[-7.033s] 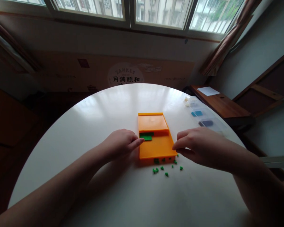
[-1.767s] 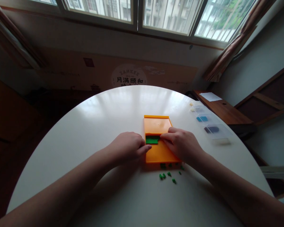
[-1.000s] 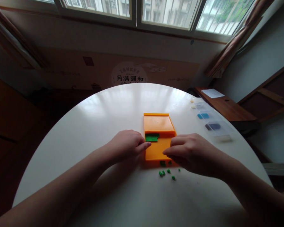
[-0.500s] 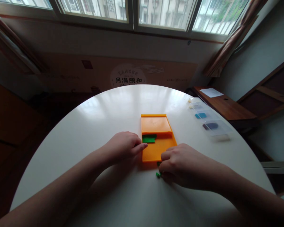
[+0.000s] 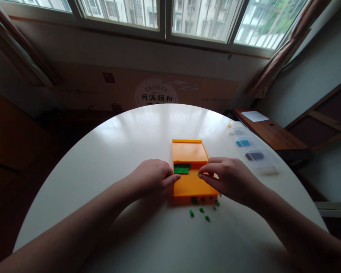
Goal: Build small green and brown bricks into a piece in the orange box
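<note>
An orange plastic tray [image 5: 191,187] with two sections lies on the white round table. Rows of small green pieces [image 5: 182,169] are packed against the upper left corner of its nearer section. My left hand [image 5: 157,174] grips the tray's left edge, thumb over the rim beside the green rows. Over the right side of the nearer section, my right hand [image 5: 227,174] pinches a tiny green piece [image 5: 198,174] between thumb and fingertips. Several loose green pieces [image 5: 201,209] are scattered on the table just below the tray's near edge.
Clear plastic boxes [image 5: 263,158] stand along the table's right side, with blue pieces [image 5: 242,143] and dark pieces [image 5: 255,156] in them. A brown wooden desk [image 5: 284,132] with a paper [image 5: 255,116] on it is beyond the white table [image 5: 102,151].
My right hand has moved up from the loose pieces below the tray to above its nearer section, carrying a green piece. The left hand stays at the tray's left edge.
</note>
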`<action>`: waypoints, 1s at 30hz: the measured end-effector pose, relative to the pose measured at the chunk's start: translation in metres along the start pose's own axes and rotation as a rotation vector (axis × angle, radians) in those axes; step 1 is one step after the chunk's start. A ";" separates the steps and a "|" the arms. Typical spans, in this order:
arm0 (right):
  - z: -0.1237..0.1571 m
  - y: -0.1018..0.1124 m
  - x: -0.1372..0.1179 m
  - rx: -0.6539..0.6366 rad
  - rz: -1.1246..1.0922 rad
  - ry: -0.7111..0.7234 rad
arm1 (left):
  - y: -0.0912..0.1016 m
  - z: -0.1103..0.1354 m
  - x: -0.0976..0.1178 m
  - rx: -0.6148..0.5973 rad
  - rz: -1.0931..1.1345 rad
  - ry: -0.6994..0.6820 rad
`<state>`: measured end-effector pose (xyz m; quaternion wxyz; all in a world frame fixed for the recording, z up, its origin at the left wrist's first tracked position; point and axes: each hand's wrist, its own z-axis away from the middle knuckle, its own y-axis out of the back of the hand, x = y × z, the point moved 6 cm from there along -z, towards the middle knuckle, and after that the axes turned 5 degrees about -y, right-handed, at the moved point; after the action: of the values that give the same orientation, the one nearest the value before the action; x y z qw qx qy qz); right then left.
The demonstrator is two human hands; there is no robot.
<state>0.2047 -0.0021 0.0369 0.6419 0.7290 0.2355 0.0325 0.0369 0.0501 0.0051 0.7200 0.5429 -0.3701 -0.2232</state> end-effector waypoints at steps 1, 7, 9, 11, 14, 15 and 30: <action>-0.004 -0.003 0.005 0.010 0.024 -0.040 | 0.000 0.000 0.000 -0.001 0.003 0.005; -0.017 -0.022 0.012 -0.007 0.113 -0.148 | -0.001 -0.001 -0.001 0.004 -0.015 0.010; -0.018 -0.025 0.010 -0.016 0.123 -0.161 | -0.001 -0.001 0.000 0.007 -0.020 0.004; -0.018 -0.026 0.009 -0.017 0.125 -0.171 | -0.001 -0.001 0.000 0.009 -0.024 -0.003; -0.017 -0.027 0.011 -0.011 0.115 -0.180 | -0.002 -0.001 -0.001 0.001 -0.014 -0.002; -0.017 -0.027 0.011 -0.010 0.109 -0.182 | -0.002 -0.001 -0.002 0.002 -0.010 -0.004; -0.020 -0.030 0.010 -0.023 0.108 -0.200 | -0.002 0.001 -0.002 0.035 -0.010 -0.022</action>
<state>0.1970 0.0223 0.0093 0.6678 0.7329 0.1302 -0.0031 0.0354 0.0502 0.0023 0.7050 0.5548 -0.3793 -0.2264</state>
